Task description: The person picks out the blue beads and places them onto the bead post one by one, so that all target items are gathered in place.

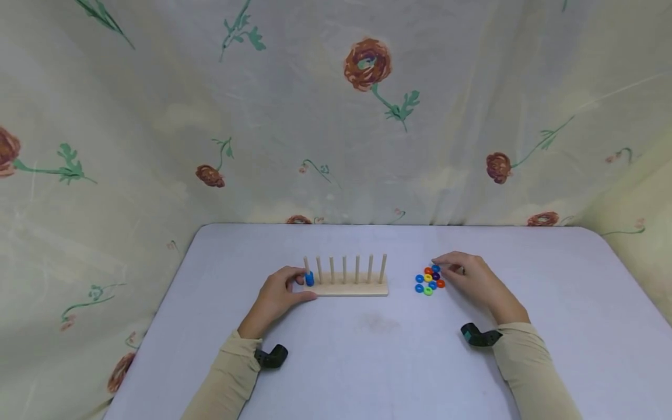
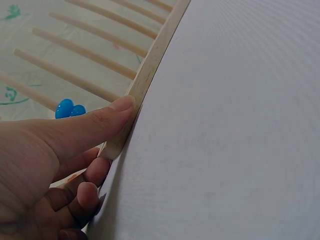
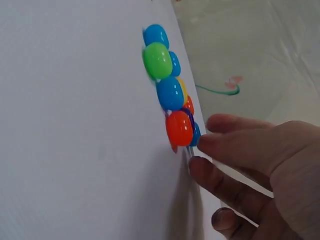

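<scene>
My left hand (image 1: 279, 290) grips the left end of a wooden peg rack (image 1: 346, 289), thumb along its front edge and fingers round the end. Several upright pegs stand in a row on the rack. Blue rings (image 1: 310, 279) sit low on the leftmost peg, partly hidden by the thumb in the left wrist view. At the far right edge of a cluster of small colored rings (image 1: 428, 278), my right hand (image 1: 469, 276) has its fingertips beside a blue ring (image 1: 436, 268). An orange ring (image 3: 179, 128) lies just in front of those fingertips in the right wrist view.
A white-covered table (image 1: 378, 361) carries the rack and the rings, with the ring cluster right of the rack. Flowered curtain cloth (image 1: 294, 105) hangs behind and at both sides. Black wrist devices (image 1: 270, 356) are strapped on both forearms.
</scene>
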